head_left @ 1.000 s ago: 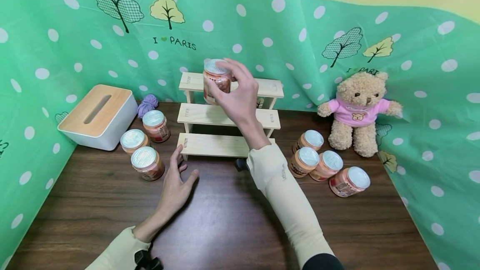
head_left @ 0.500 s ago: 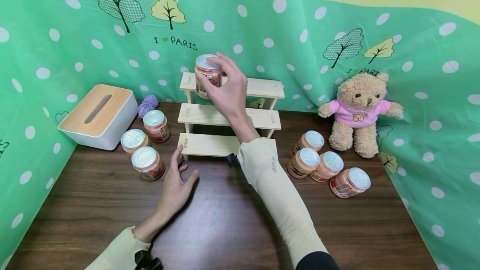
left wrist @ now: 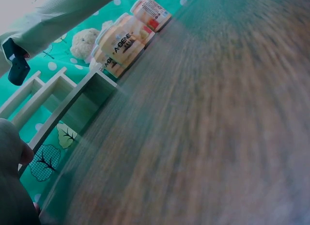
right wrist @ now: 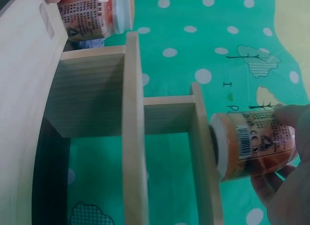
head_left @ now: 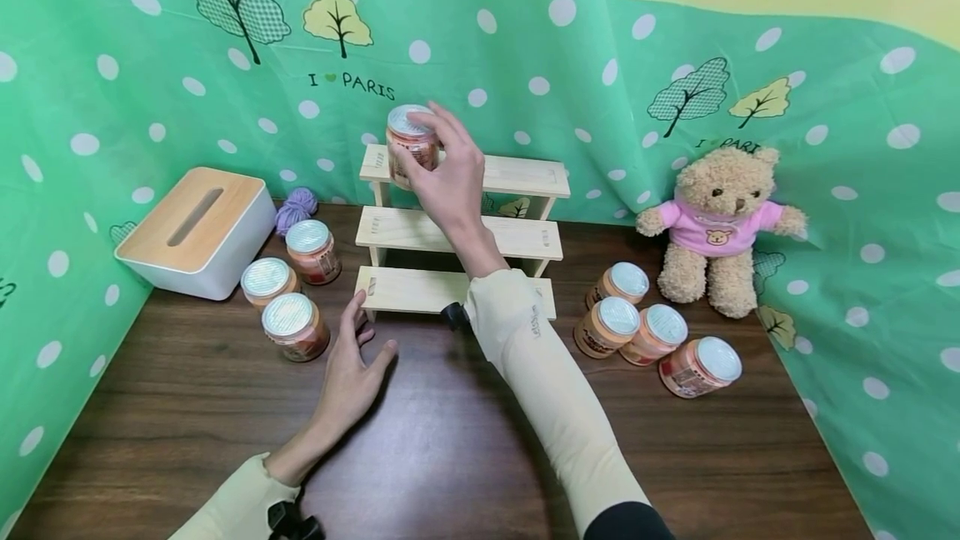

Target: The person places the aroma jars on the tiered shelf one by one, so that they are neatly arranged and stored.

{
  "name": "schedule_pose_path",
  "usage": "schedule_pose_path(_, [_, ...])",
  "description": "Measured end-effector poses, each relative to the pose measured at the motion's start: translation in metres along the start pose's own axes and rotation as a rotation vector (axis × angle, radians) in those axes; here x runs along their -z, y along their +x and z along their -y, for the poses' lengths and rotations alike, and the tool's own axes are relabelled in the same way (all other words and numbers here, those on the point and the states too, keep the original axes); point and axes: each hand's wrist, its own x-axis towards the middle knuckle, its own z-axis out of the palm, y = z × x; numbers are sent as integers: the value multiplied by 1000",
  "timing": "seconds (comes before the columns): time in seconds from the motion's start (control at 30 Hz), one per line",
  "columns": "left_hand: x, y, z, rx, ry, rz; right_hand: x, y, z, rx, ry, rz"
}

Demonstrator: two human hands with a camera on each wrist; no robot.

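Note:
My right hand (head_left: 456, 186) grips a jar (head_left: 411, 148) with a pale lid near the left end of the top step of a wooden three-step rack (head_left: 420, 292). Seen from the right wrist, the jar (right wrist: 247, 145) has its base close against the top board (right wrist: 206, 157); whether it touches, I cannot tell. Thumb and fingers hold it around the sides near the lid. My left hand (head_left: 351, 377) lies by the rack's lower left corner, fingers extended, one fingertip at the end of the bottom board.
Several similar jars (head_left: 617, 315) stand right of the rack. More jars (head_left: 288, 315) stand to its left, near purple yarn (head_left: 296, 208) and a white tissue box (head_left: 202, 232) with a wooden lid. A teddy bear (head_left: 720, 223) sits at back right before a green curtain (head_left: 480, 23).
My right hand has carried the jar left and slightly up along the top step, slowing in the last half second. My left hand has stayed in place.

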Motion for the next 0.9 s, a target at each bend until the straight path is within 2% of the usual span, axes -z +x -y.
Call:
schedule_pose_path(0.17, [3,1,-14,52,-17,26,-4,1,-3,6,-61,-2])
schedule_pose_path(0.3, [4,1,-16,66,-21,35,-8,-1,-6,13,-56,-14])
schedule_pose_path(0.53, [2,1,-13,67,-11,35,-14,-3,-10,-3,-33,-39])
schedule_pose_path(0.73, [1,-1,-10,14,-8,5,-16,0,-11,-21,-37,-13])
schedule_pose_path(0.9, [-2,0,7,13,-3,3,-17,3,-12,-26,-29,-3])
